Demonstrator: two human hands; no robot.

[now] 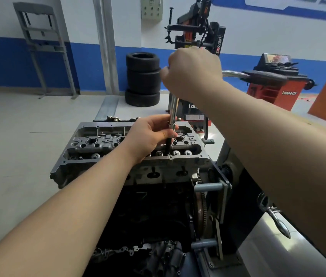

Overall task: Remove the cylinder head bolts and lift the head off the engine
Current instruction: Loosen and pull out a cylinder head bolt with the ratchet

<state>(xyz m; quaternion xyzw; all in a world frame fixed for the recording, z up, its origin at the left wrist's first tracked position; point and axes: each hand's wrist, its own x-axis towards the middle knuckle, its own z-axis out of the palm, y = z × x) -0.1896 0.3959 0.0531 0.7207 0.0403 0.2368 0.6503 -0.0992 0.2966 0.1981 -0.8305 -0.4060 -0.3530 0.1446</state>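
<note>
Forearms reach in from the lower edge over the engine block (154,206). Left hand (150,136) has fingers curled round the chrome extension bar (172,114), just above the cylinder head (90,148), which sits on the block. Right hand (192,72) is closed in a fist on the wrench handle (258,75) at the bar's top. Stacked tyres (142,78) stand beyond

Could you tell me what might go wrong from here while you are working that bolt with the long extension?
1. The extension is long and the left hand only steadies it low down, so the bit could tilt and slip off the bolt.
2. The right hand grips the wrench high above the head; a sudden release could throw it toward the tire machine.
</note>
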